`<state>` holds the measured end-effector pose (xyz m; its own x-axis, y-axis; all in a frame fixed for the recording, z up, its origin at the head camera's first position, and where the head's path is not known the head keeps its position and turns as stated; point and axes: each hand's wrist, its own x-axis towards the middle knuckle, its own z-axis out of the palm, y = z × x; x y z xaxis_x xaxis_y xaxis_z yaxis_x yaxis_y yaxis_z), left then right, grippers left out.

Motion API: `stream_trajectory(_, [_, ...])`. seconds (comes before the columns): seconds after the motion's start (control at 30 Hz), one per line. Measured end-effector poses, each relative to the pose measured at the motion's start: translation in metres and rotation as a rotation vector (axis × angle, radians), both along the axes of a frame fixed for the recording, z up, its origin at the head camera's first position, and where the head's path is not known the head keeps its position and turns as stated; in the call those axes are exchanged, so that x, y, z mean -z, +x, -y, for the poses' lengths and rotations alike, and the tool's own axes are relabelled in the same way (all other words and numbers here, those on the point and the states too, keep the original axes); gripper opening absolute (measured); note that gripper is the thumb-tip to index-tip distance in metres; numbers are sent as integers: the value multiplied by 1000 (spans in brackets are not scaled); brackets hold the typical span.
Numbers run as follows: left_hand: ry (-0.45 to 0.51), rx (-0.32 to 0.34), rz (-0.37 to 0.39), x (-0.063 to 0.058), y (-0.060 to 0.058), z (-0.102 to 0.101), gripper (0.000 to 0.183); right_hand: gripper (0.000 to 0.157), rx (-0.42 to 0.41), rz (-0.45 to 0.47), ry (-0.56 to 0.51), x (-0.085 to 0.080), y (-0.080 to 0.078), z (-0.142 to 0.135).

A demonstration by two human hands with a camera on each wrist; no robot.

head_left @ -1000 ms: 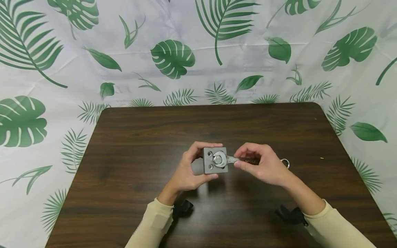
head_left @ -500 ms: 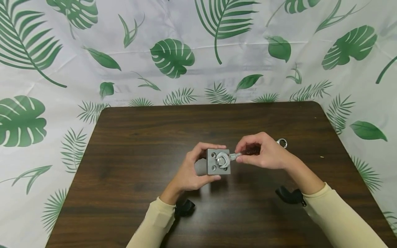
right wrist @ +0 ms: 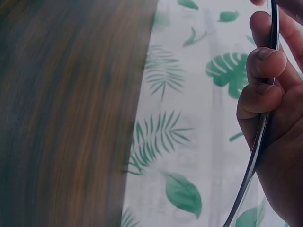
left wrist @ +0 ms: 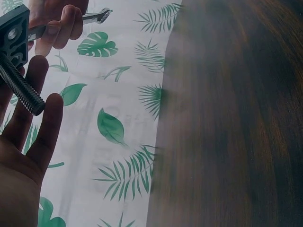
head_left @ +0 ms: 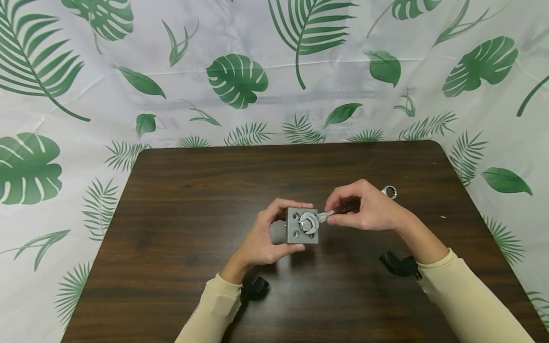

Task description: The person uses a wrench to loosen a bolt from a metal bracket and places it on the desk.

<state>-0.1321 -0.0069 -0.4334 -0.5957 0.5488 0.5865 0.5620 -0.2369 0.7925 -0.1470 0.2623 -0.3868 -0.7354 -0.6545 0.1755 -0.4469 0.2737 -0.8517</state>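
Your left hand (head_left: 263, 240) grips the block (head_left: 291, 225), thumb at the near edge, fingers at the far one; it sits just past the palm, raised off the table (head_left: 206, 190). Bolt (head_left: 306, 225) head faces up; threaded shank (left wrist: 21, 85) juts below. Your right hand (head_left: 372, 209), fingers curled, pinches the wrench (head_left: 343, 208), block just left of its fingertips, open end around the bolt head.
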Motion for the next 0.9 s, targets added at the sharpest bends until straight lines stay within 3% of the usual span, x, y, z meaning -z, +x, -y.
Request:
stream_trajectory(0.13, [-5, 2, 8, -11, 3, 2, 66, 21, 23, -9, -18, 1, 2, -5])
stream_trajectory(0.33, [-11, -25, 28, -12, 5, 4, 67, 25, 128, -52, -9, 4, 13, -10])
stream_trajectory(0.47, [5, -63, 44, -12, 5, 4, 68, 25, 293, -56, -31, 11, 35, -2])
stream_trajectory(0.57, [33, -97, 51, -12, 5, 3, 68, 24, 407, -7, -124, 17, 56, 11])
stream_trajectory(0.9, [107, -156, 45, -11, 3, 2, 68, 18, 596, 187, -313, 32, 107, 49])
